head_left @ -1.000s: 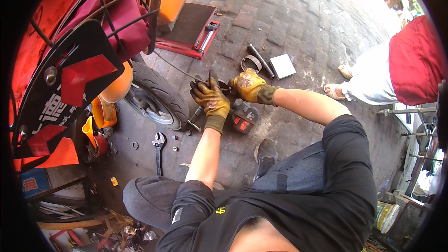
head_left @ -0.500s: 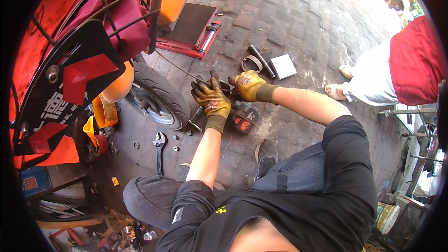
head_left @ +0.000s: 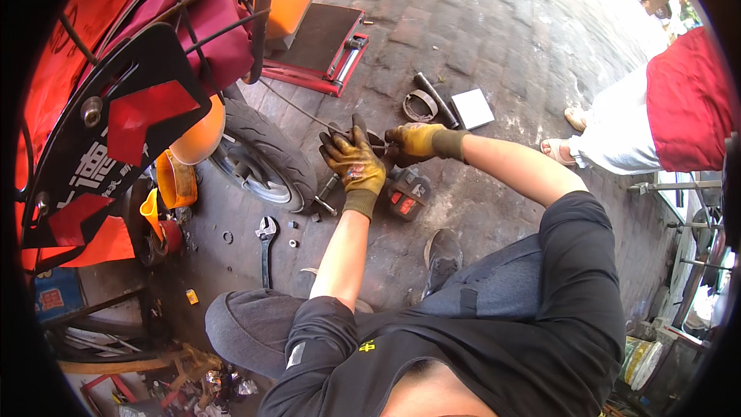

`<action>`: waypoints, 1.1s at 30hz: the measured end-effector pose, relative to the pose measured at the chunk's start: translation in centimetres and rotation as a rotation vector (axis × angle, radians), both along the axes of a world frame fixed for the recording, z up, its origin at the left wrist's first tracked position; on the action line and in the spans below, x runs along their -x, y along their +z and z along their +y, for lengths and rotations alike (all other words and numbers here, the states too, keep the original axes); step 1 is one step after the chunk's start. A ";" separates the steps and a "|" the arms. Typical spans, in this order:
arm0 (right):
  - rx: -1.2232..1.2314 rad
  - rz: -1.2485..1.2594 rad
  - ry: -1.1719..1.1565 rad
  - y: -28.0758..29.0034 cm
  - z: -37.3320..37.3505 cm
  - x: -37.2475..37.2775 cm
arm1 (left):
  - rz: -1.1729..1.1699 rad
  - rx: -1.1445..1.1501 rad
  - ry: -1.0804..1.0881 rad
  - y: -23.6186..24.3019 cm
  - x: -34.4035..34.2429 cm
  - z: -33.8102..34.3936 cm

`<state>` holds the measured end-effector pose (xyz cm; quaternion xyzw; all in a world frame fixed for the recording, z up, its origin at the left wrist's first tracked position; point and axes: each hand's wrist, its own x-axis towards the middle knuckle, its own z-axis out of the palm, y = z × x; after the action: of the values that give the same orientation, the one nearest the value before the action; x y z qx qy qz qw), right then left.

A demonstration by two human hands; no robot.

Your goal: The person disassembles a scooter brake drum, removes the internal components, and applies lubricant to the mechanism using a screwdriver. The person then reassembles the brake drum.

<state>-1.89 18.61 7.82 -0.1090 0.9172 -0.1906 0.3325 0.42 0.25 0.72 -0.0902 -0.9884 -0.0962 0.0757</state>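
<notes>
Head view: right of the wheel (head_left: 266, 156), the left hand (head_left: 353, 162) lies against a dark part (head_left: 377, 140), grip unclear; the right hand (head_left: 415, 143) curls narrow, any contents hidden.

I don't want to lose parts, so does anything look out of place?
Somewhat: a small ring lies left of the adjustable wrench and a nut-like piece right of it, loose on the ground, where they could get kicked away.
</notes>
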 end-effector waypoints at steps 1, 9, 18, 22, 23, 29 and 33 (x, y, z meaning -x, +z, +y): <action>0.091 -0.113 0.019 0.1 0.4 0.3 | 0.007 -0.014 0.000 -0.1 0.0 -0.1; -0.205 0.331 0.235 -0.1 -0.6 -0.9 | 0.136 -0.062 -0.015 -0.7 0.0 0.4; 0.145 -0.139 0.015 -0.2 1.7 0.7 | 0.022 0.078 -0.015 -1.1 0.2 -0.2; 0.015 0.134 0.040 0.3 0.3 -0.4 | 0.099 -0.048 -0.021 -1.2 0.2 0.2; -0.043 0.184 0.048 0.5 -0.1 -0.7 | 0.085 -0.084 -0.017 -1.1 0.1 0.3; -0.005 0.167 0.081 0.9 0.3 -0.7 | 0.068 -0.074 -0.008 -0.6 0.0 0.1; 0.137 -0.013 0.094 0.6 1.5 0.3 | 0.040 -0.057 -0.014 -0.5 -0.1 0.0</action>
<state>-2.22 20.13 8.40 -0.1731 0.8938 -0.2377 0.3388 0.52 0.26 0.27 -0.0969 -0.9829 -0.1228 0.0972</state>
